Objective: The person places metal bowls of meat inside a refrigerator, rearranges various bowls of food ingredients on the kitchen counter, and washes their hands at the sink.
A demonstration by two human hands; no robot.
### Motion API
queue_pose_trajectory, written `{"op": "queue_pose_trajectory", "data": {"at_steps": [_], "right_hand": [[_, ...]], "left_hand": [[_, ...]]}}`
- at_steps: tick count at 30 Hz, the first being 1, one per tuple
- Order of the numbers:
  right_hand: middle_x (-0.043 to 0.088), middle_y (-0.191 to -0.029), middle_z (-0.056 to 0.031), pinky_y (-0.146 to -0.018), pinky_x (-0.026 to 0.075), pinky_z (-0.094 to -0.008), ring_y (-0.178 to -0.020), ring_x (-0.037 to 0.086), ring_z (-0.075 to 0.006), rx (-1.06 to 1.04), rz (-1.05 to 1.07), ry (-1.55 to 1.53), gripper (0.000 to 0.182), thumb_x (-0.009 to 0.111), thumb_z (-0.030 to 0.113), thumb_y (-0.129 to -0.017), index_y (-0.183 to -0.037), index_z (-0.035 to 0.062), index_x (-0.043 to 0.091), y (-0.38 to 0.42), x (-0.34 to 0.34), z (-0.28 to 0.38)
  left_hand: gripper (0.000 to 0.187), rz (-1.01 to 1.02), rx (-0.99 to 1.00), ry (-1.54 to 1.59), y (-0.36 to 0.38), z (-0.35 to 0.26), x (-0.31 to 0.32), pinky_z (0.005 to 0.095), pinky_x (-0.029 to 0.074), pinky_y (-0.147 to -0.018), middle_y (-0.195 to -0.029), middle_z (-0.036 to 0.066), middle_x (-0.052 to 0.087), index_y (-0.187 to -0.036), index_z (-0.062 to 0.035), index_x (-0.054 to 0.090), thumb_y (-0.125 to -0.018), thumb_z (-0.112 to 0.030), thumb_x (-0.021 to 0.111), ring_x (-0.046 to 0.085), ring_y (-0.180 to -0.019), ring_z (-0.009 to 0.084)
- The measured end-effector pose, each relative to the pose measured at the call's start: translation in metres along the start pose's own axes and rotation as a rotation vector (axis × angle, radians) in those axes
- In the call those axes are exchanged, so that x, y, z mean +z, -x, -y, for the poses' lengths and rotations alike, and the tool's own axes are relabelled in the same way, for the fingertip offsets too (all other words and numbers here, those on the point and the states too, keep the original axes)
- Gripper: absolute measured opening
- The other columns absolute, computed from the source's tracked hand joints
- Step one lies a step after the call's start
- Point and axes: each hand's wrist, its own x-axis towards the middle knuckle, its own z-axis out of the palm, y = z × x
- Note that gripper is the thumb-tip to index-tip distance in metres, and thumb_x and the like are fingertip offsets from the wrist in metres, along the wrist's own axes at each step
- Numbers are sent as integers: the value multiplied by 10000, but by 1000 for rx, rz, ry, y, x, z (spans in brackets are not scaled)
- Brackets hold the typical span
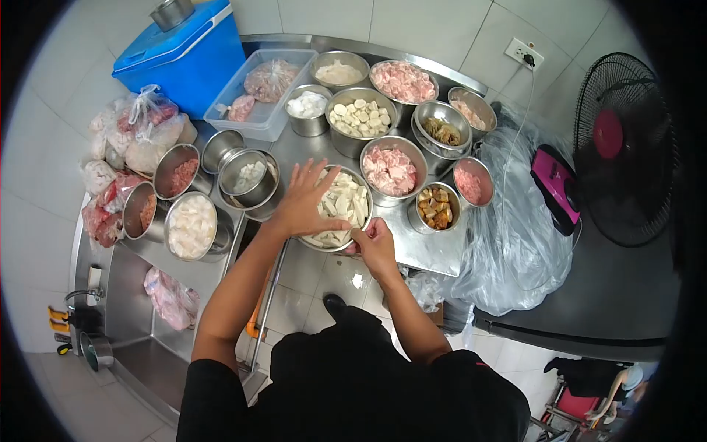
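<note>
A round metal pot [366, 193] of pale, whitish strips [346, 202] stands at the front edge of the metal table. Across its left side and top stretches my left hand [303, 202], fingers spread, the thumb reaching over the strips. My right hand [374, 244] is closed at the pot's front right rim, thumb on top and fingers curled below. Partly covered by my left hand and the pot wall, some of the strips are hidden. Just right of this pot is a metal pot of pink meat pieces [390, 171]; behind it sits one with pale round slices [359, 118].
Several metal pots of meat crowd the table. Bagged meat [147, 132], a blue cooler [180, 59] and a plastic tub [258, 129] stand back left. A sink [132, 295] is at left; plastic sheeting [508, 243] and a fan [622, 147] are at right.
</note>
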Motion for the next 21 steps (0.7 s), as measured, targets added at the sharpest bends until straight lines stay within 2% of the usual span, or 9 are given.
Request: {"op": "queue_pose_trajectory", "data": {"at_steps": [2,4,8,9,11,13,16,17,21], "right_hand": [[486,-636,-40,-454,504,-263,-478,531,-115,14,-3,94,185,578,34,-827,-774,32,402,7,-5,4],[475,-624,-30,-445,485,-257,-476,522,-112,-70,-19,-32,198,576,38,-831,-763,37,390,6,-8,-4],[458,-623,-19,-438,461,-250,-491,512,-103,-85,6,29,207,575,45,-832,-751,40,384,-5,-13,-10],[455,-641,-10,-442,427,-241,-502,491,-92,-85,18,88,191,576,32,-825,-760,50,397,-7,-15,-10],[449,-660,3,-462,370,-224,-523,456,-73,-76,24,154,175,578,12,-809,-768,63,415,-9,-14,-6],[451,-658,3,-455,385,-225,-521,470,-78,-62,17,120,179,582,13,-808,-766,62,415,-4,-12,2],[459,-654,0,-441,422,-228,-507,499,-91,-21,8,13,187,591,12,-801,-760,62,416,1,-9,1],[464,-652,-3,-432,444,-231,-496,513,-99,-2,-1,-60,192,596,11,-797,-755,62,416,2,-8,0],[473,-641,-18,-427,487,-243,-457,516,-115,37,25,-27,190,591,6,-793,-771,71,414,4,-13,3]], "left_hand": [[1179,-60,40,65,8,-6,4,526,53,-1114,-1458,229,221,-1443,-95,231,-565,-779,620,143,-1366,417],[1169,-92,57,127,14,-12,2,543,70,-1108,-1458,217,227,-1440,-111,247,-558,-786,613,155,-1363,413],[1076,-64,201,20,12,-29,-5,644,98,-1055,-1469,150,247,-1427,-229,299,-558,-779,615,169,-1352,427],[1035,-49,237,-50,8,-33,-7,679,104,-1032,-1473,122,255,-1417,-269,321,-562,-772,617,184,-1344,433],[996,-20,267,-77,3,-36,-5,684,105,-1026,-1467,97,276,-1394,-262,366,-570,-755,630,192,-1343,429],[928,40,292,-80,2,-33,-2,680,106,-1026,-1434,56,345,-1354,-233,433,-595,-722,643,208,-1340,416],[925,4,299,-50,7,-22,10,685,97,-1022,-1413,59,376,-1346,-223,443,-592,-718,648,204,-1342,418],[917,25,286,-22,10,-24,6,684,89,-1022,-1425,78,351,-1356,-219,429,-610,-709,642,201,-1345,419],[877,-40,258,-32,19,-35,-3,668,110,-1032,-1450,119,285,-1381,-232,392,-665,-686,615,190,-1348,418]]}}
